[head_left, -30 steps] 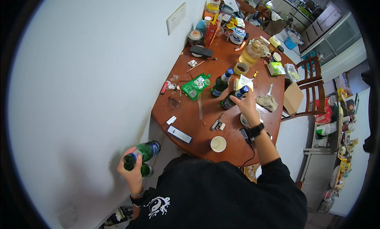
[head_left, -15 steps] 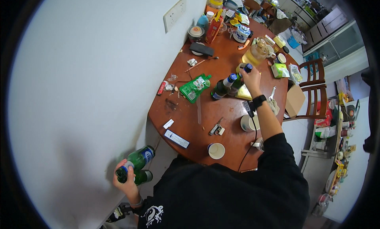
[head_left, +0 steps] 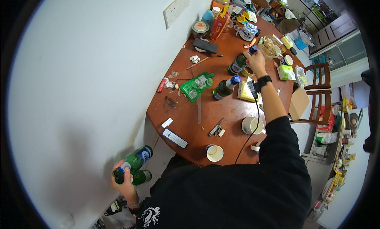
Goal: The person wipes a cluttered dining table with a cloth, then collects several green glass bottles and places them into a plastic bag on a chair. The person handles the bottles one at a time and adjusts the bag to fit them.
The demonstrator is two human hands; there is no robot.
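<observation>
Low at the left, beside the table, my left hand (head_left: 124, 183) grips two green glass bottles together by their necks: an upper bottle (head_left: 136, 159) with a blue label and a lower bottle (head_left: 141, 176). My right hand (head_left: 256, 64) reaches across the table, fingers closed round the blue-capped neck of a third green beer bottle (head_left: 236, 65), which tilts a little. Nearer to me stands another green beer bottle (head_left: 223, 89) with a blue cap, touched by neither hand. A yellow tissue pack (head_left: 246, 91) lies under my right wrist, next to a dangling black cable (head_left: 252, 140).
The wooden table (head_left: 184, 124) also bears a green pouch (head_left: 194, 86), a glass pitcher (head_left: 267, 49), a paper cup (head_left: 215, 153), a white mug (head_left: 252, 126) and a long slim box (head_left: 175, 138). A white wall (head_left: 79, 70) runs along the left; chairs (head_left: 318, 98) stand at right.
My right hand has carried its bottle farther away, apart from the standing bottle it was beside. My left hand keeps its two bottles in nearly the same place. The view has shifted slightly.
</observation>
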